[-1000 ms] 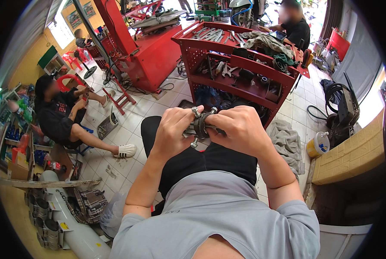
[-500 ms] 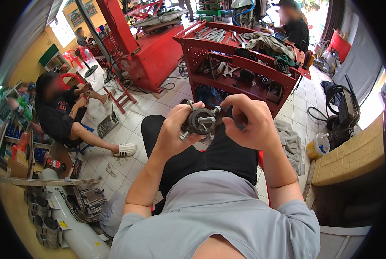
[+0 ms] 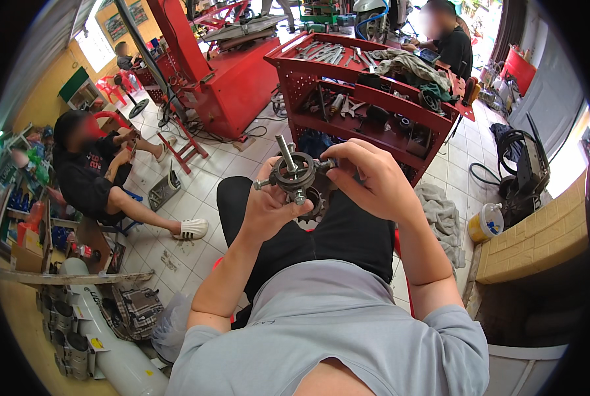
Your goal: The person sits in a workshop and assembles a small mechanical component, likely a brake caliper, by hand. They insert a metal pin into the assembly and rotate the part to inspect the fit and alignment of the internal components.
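Observation:
Above my lap I hold a dark round metal ring (image 3: 279, 177) with several bolts sticking out from its rim. A long metal rod (image 3: 286, 150) rises through its middle, tilted to the left. Under the ring a toothed metal part (image 3: 321, 207) shows in part. My left hand (image 3: 262, 216) grips the assembly from the left, with the thumb along its near side. On the right side, the fingertips of my right hand (image 3: 379, 185) pinch the side bolt (image 3: 325, 164). The palms hide some of the underside.
Ahead stands a red tool cart (image 3: 367, 82) with wrenches and rags. A red lift (image 3: 235, 86) is behind it to the left. A seated person (image 3: 87, 162) is at left, another person (image 3: 453, 49) beyond the cart. A bucket (image 3: 486, 223) and grey cloth (image 3: 440, 218) lie at right.
The ring assembly has tipped, so its rod now points up and the toothed part shows below. My right hand has moved from beside the assembly onto its side bolt.

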Demonstrator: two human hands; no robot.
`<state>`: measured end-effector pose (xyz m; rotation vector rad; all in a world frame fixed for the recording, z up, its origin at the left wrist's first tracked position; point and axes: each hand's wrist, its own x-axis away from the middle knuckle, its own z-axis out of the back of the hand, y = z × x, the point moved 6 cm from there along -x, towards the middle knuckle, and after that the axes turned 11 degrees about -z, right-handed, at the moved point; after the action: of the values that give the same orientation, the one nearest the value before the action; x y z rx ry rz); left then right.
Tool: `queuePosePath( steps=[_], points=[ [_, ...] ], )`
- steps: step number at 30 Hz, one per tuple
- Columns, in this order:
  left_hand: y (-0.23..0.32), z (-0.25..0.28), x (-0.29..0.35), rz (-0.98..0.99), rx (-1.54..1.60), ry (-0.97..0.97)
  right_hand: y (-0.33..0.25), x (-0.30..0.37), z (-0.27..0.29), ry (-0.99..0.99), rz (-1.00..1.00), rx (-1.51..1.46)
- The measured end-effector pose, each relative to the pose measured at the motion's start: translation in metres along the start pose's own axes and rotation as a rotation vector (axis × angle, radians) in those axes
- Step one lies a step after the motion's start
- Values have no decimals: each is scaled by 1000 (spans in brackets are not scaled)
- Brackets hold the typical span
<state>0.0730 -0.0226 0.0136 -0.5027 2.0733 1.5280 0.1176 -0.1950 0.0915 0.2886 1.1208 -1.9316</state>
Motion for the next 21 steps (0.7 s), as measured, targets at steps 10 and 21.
queuePosePath(
  steps=[10, 21],
  points=[
    [8, -9, 4, -37, -114, -14, 7, 2, -15, -172, -134, -134],
    [16, -12, 2, -185, -516, -114, 1, 8, -16, 44, 10, -192]
  ],
)
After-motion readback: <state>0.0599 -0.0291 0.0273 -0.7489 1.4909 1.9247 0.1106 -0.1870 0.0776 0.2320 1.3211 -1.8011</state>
